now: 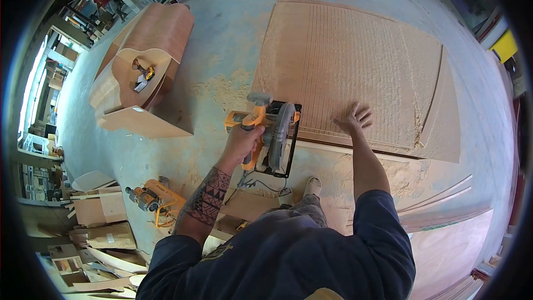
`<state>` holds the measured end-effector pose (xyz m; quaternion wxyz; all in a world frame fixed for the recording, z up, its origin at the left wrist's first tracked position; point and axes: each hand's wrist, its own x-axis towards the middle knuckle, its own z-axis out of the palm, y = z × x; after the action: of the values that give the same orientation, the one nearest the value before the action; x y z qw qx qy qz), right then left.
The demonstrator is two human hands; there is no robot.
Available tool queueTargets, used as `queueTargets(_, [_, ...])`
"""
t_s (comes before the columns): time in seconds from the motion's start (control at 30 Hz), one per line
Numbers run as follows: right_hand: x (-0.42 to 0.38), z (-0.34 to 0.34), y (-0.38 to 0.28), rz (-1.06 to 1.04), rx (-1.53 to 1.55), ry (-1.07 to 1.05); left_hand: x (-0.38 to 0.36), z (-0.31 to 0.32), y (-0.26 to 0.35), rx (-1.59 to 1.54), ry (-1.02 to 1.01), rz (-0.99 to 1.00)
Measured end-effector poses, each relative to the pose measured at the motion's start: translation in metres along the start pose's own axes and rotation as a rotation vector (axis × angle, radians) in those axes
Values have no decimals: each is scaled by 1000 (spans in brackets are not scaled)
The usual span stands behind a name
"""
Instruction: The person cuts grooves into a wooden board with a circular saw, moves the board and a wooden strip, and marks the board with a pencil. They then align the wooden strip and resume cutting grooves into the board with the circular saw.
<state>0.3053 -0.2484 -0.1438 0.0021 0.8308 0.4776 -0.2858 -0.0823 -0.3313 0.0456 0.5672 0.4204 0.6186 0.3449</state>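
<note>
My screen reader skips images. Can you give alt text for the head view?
The left hand grips a yellow circular saw at the near edge of a grooved plywood sheet on the floor, while the right hand presses flat on it.

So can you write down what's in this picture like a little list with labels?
place: workshop with a dusty concrete floor
left hand: grips the handle of a yellow circular saw
right hand: pressed flat, fingers spread, on the plywood sheet
sheet: lying on the floor, scored with many parallel cuts, sawdust on it
nearby: second yellow power tool on the floor, curved wooden piece
</note>
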Motion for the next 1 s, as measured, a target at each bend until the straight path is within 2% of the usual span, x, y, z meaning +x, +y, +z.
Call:
queueTargets(0.1, [-1,-5,-4,26,-6,-34,-2,5,0,18,22,12])
queueTargets(0.37, [-5,-8,-4,30,-18,-46,20,9,-16,319,142,74])
queueTargets(0.67, [-6,-11,-4,32,-41,-63,18,14,5,426,184,51])
queueTargets(1.0, [-7,-12,-4,40,-53,-89,47,17,6,437,207,78])
